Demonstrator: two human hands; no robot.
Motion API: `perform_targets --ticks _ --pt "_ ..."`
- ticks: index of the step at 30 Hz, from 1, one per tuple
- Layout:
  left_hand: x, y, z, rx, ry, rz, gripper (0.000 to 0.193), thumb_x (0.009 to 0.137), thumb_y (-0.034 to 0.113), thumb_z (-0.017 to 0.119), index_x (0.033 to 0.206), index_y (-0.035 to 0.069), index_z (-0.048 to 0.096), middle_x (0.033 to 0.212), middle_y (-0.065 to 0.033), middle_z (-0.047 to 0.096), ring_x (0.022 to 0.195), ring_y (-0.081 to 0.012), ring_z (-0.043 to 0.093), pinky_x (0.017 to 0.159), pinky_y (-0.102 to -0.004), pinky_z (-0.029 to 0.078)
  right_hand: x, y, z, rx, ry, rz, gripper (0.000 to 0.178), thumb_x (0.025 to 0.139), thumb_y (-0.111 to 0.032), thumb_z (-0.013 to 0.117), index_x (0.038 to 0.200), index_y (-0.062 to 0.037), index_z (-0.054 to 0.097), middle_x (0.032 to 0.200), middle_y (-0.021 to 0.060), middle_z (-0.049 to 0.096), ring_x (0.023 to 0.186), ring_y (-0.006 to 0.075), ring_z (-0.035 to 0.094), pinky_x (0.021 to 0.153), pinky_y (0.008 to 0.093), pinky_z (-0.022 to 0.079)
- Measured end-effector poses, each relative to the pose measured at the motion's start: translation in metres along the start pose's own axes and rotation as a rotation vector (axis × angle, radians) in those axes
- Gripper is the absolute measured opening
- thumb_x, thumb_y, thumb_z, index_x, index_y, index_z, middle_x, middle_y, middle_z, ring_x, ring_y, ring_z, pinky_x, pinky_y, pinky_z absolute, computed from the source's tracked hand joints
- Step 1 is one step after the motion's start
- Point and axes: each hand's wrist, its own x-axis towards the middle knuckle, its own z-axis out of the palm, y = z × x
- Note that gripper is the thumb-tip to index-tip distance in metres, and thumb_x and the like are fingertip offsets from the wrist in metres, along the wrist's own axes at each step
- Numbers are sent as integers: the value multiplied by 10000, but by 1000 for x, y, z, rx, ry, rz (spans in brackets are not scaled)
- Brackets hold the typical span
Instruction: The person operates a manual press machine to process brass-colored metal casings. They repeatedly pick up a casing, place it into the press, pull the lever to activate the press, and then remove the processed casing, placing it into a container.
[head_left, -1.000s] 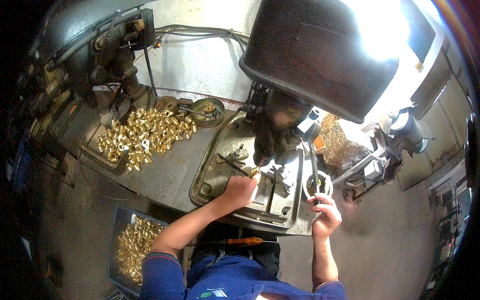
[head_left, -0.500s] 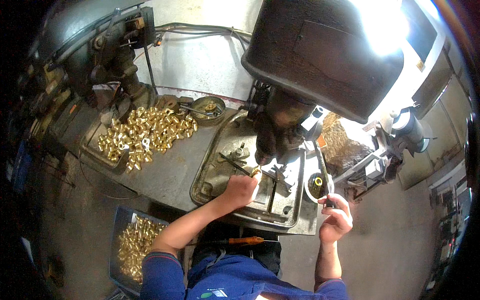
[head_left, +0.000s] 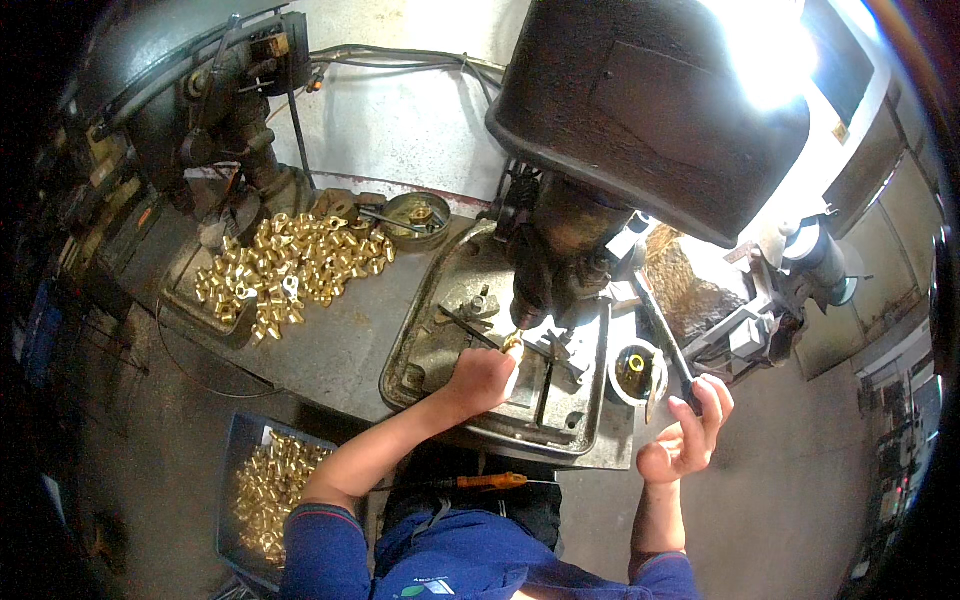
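Note:
My left hand (head_left: 483,382) is closed around a small brass fitting (head_left: 513,342). It holds the fitting above the drill press table (head_left: 400,350), right under the dark drill chuck (head_left: 532,290). Fingers of my right hand (head_left: 690,432) hook over the end of the drill press lever (head_left: 664,330), with the thumb standing apart. The lever slants down from the press head to those fingertips. My left fingers hide most of the fitting, and whether the drill tip touches it I cannot tell.
Brass fittings (head_left: 300,262) lie heaped on the bench (head_left: 335,350) at left; more fill a blue bin (head_left: 228,480) below. A round tin (head_left: 440,240) stands behind the heap. Near my right hand is a white cup (head_left: 616,388) of dark liquid. An orange-handled tool (head_left: 492,481) lies by my lap.
My right hand has swung outward to the right with the lever's end, its grip now looser and the thumb apart. My left hand and the fitting have hardly moved.

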Motion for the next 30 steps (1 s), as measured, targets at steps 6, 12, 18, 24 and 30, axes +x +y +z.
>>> perform_targets --ticks 6,12,18,24,30 --pt "2 -7 10 3 91 51 142 617 122 650 672 46 543 585 -133 549 542 -317 564 478 -439 419 14 21 7 -180 66 -187 445 842 -481 505 744 -47 494 1062 159 533 1075 392 476 876 495 370" --pt "8 -8 11 1 17 -8 128 606 100 648 662 27 560 569 -155 558 540 -325 583 487 -437 441 41 41 17 -234 197 -287 312 805 -388 578 728 -125 428 1058 100 526 1125 424 434 902 533 342" --pt "15 -8 8 -30 76 47 84 586 73 634 621 14 588 513 -165 523 505 -309 578 428 -411 434 84 52 18 -301 208 -377 346 839 -406 530 722 -116 384 1083 139 526 1162 405 430 946 555 340" --pt "23 -5 4 91 -7 -11 71 645 81 611 653 11 610 552 -163 555 500 -298 581 451 -399 452 137 72 31 -229 220 -354 257 674 -171 589 692 -69 353 1130 184 534 1165 398 438 983 527 308" --pt "31 2 -5 102 -172 -114 94 603 91 612 675 31 612 610 -154 598 580 -306 618 508 -405 472 162 121 45 -89 145 -152 235 653 -31 610 785 -16 416 1175 167 525 1115 283 471 918 319 345"
